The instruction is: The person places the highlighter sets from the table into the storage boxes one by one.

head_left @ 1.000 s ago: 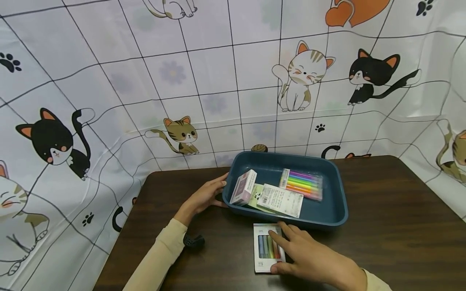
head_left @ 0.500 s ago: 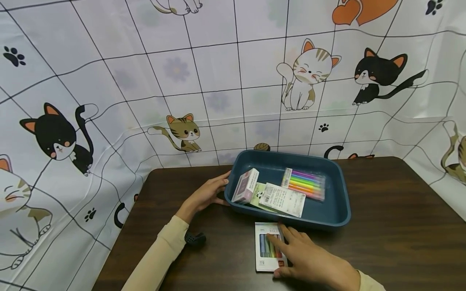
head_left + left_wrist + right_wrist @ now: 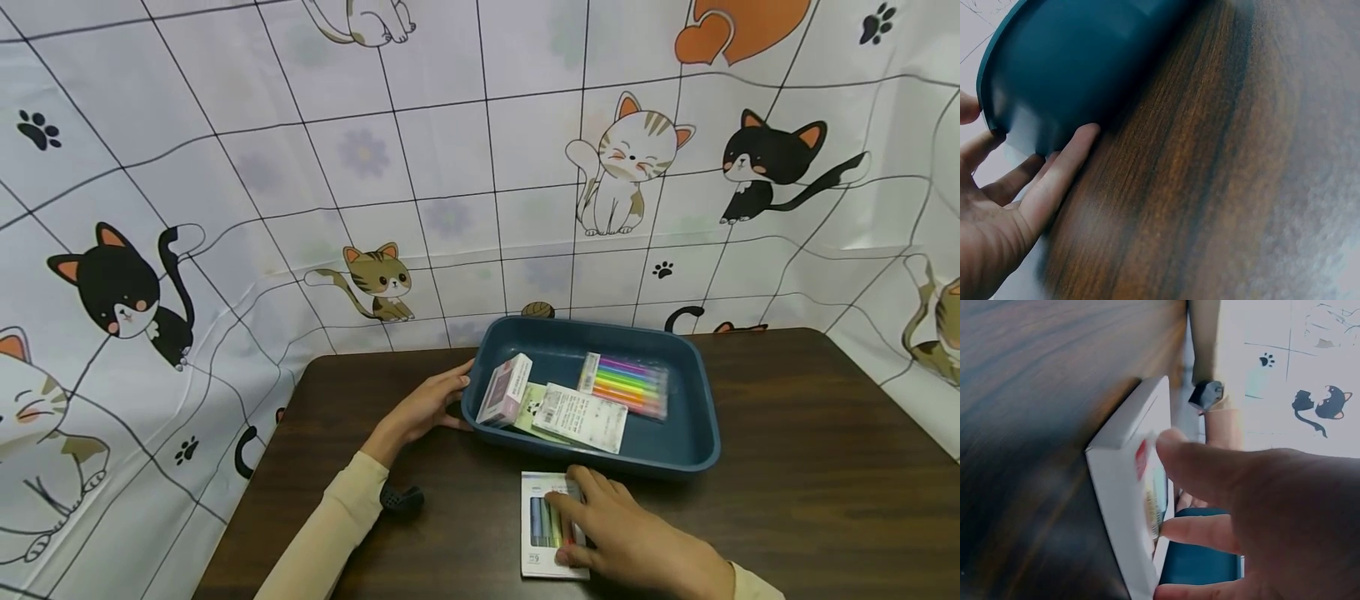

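A white box [image 3: 556, 562] with a window showing several coloured sticks lies flat on the brown table, in front of a dark blue bin [image 3: 675, 462]. My right hand [image 3: 626, 533] rests spread on the box's right side, its fingertips and thumb touching the top face. In the right wrist view the thumb lies near a red mark on the white box [image 3: 1113, 500]. At the bin's left end, my left hand [image 3: 427, 408] touches the outer wall with extended fingers. The left wrist view shows those fingertips against the blue bin [image 3: 1079, 69], close to the tabletop.
Inside the bin are a pink-and-white box [image 3: 506, 390], a green packet [image 3: 530, 403], a white printed packet [image 3: 583, 418] and a clear pack of rainbow-coloured pens [image 3: 626, 385]. A cat-print curtain [image 3: 450, 167] hangs behind the table [image 3: 795, 467]. A dark device [image 3: 402, 500] sits at my left wrist.
The white box has slid slightly towards me, away from the bin, with my right hand on it. My left hand stays at the bin's left end. The head view has shifted a little.
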`<action>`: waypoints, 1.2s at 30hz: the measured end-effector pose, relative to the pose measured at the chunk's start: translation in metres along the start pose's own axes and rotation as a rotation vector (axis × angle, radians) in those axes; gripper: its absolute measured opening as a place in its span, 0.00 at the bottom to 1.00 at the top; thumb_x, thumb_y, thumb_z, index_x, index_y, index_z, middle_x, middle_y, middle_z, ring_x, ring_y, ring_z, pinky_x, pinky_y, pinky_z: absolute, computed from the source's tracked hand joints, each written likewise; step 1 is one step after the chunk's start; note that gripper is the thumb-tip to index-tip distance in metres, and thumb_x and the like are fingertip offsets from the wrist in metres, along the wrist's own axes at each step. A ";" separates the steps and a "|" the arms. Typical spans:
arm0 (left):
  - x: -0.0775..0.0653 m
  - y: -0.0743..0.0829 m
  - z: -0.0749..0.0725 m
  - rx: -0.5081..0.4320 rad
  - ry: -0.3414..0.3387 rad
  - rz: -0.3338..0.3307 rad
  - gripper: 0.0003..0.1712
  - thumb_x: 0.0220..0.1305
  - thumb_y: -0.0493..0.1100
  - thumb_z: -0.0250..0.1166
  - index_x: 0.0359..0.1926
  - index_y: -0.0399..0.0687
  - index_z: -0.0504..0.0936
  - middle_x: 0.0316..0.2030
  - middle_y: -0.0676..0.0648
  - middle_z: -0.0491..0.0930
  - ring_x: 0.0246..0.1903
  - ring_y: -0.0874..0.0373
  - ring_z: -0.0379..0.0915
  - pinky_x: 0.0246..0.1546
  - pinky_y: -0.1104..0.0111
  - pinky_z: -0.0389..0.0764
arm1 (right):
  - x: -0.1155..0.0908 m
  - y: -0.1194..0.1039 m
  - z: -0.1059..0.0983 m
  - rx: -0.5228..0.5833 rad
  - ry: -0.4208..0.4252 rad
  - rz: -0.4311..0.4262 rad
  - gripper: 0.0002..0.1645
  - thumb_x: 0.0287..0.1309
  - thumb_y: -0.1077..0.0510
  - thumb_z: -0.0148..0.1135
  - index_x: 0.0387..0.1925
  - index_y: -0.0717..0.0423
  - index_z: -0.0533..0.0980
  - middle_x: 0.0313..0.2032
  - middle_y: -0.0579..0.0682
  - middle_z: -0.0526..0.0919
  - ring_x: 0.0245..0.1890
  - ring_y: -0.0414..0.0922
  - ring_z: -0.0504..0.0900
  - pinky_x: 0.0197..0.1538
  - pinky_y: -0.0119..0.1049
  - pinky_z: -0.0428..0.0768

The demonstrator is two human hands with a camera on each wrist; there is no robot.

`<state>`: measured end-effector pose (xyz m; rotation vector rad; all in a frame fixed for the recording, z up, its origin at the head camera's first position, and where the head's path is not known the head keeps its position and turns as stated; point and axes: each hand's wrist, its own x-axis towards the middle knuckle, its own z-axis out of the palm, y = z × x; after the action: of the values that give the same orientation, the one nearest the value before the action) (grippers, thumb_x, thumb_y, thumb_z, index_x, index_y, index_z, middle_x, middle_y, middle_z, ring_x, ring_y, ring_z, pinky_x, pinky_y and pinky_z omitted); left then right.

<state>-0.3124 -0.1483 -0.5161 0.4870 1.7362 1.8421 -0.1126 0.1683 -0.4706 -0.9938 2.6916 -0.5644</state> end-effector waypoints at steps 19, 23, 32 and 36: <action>0.002 -0.003 -0.002 0.010 -0.002 0.006 0.33 0.82 0.53 0.50 0.81 0.59 0.55 0.76 0.45 0.58 0.71 0.42 0.59 0.47 0.42 0.81 | 0.006 0.006 0.008 0.107 0.075 0.023 0.41 0.58 0.38 0.73 0.68 0.47 0.72 0.52 0.51 0.65 0.46 0.49 0.68 0.49 0.55 0.72; 0.001 -0.003 -0.002 0.013 0.001 0.005 0.33 0.82 0.53 0.49 0.81 0.58 0.54 0.76 0.44 0.57 0.71 0.41 0.58 0.46 0.42 0.81 | 0.008 0.004 0.007 0.175 0.049 0.040 0.42 0.57 0.37 0.73 0.69 0.43 0.70 0.52 0.50 0.62 0.45 0.48 0.69 0.48 0.46 0.74; 0.001 -0.002 -0.003 0.010 0.004 0.000 0.34 0.81 0.54 0.51 0.81 0.59 0.55 0.75 0.42 0.59 0.70 0.41 0.60 0.46 0.42 0.81 | 0.010 -0.002 0.011 0.301 0.079 0.051 0.42 0.55 0.42 0.77 0.68 0.37 0.69 0.54 0.51 0.59 0.45 0.48 0.71 0.44 0.35 0.75; 0.001 -0.002 -0.001 0.006 0.006 -0.003 0.33 0.82 0.53 0.50 0.81 0.59 0.55 0.75 0.44 0.59 0.70 0.41 0.60 0.47 0.42 0.81 | 0.011 -0.002 0.014 0.389 0.124 0.076 0.38 0.54 0.48 0.79 0.64 0.40 0.73 0.54 0.53 0.60 0.42 0.47 0.73 0.40 0.33 0.75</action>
<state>-0.3135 -0.1484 -0.5184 0.4808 1.7458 1.8387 -0.1152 0.1560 -0.4832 -0.7682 2.5620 -1.1124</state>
